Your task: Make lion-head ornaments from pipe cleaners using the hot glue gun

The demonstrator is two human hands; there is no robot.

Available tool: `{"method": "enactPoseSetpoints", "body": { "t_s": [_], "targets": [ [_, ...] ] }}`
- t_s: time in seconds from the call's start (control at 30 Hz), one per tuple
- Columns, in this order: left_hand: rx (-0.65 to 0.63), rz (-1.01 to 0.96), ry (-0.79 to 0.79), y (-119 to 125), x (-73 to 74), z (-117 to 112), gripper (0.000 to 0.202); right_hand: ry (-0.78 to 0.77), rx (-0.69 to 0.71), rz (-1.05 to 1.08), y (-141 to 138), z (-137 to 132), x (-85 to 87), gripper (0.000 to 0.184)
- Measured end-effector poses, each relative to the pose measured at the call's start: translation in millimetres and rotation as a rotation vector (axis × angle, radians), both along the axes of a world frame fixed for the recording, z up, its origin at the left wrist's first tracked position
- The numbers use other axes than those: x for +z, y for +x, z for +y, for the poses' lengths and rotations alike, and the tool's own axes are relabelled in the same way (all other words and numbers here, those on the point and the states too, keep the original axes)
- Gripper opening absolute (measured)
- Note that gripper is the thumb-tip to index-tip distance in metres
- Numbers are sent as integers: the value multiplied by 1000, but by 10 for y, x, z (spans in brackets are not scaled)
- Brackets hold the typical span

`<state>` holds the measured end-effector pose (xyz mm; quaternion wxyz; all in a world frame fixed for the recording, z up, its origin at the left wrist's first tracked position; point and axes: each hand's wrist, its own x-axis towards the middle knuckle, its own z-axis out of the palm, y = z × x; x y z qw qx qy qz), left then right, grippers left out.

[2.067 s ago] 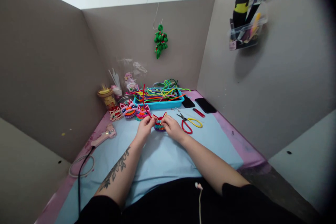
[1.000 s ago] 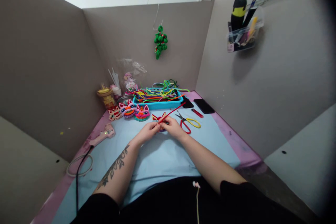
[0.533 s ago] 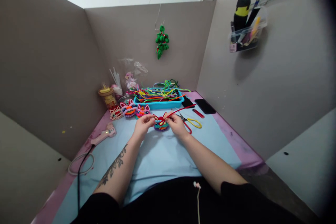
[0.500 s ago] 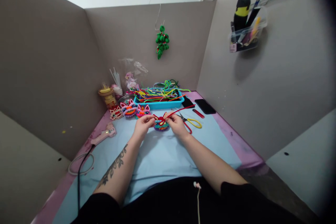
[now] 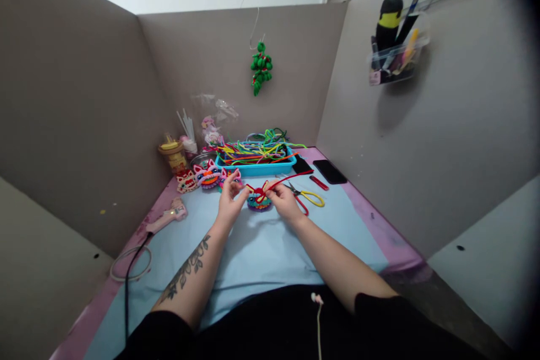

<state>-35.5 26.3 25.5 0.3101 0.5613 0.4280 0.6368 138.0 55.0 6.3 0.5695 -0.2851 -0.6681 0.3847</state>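
Trouble could start with the red strip, which our right hand pinches tightly by the right ear of the multicoloured face. That small piece is over the middle of the bench, on the near side of the blue tray, between our hands; we cannot tell whether it rests on the cloth. Our left hand stands wide, forefinger raised and thumb tip by the left ear, so we judge its support weak: a tug from the right could twist the face or bend an ear. The strip's loose end runs far right past the scissors, and we suspect it might snag there. Slack fingers could let its curl loosen.
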Motion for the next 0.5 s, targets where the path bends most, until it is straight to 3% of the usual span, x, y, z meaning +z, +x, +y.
{"method": "enactPoseSetpoints", "body": {
  "t_s": [0.1,0.23,0.37,0.5],
  "targets": [
    [18,24,7,4,40,-19,54,12,-5,-13,-3,-15,15,12],
    [-34,69,57,34,43,-43,67,43,-24,-62,-10,-56,65,12],
    [-12,103,22,49,-14,-37,49,75,-38,-98,-25,-92,106,12],
    [-29,-25,-34,27,-14,-15,49,63,-37,-90,-37,-100,94,10]
  ]
}}
